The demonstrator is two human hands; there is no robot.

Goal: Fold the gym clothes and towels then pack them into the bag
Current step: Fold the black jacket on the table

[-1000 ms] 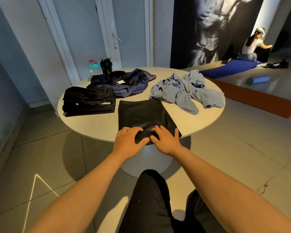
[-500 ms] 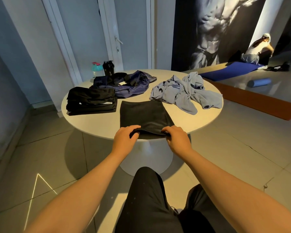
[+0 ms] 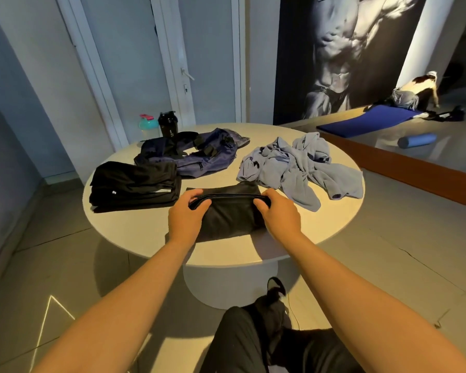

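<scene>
While gripping the folded black garment (image 3: 229,220): left hand (image 3: 184,212), right hand (image 3: 277,215), both curled.

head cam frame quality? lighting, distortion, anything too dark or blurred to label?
Head view: dim bluish room, with a warm light patch on the near rim of the table and on the floor; the black garment held by the left hand and right hand is nearly featureless, fold edge just visible; wide-angle bends the door frame; the far person is smeared.

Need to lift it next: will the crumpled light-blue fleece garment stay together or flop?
Likely floppy: the crumpled light-blue fleece garment lies in loose folds with sleeves sprawled. Probably light; its fuzzy surface should not slip in hand.
</scene>
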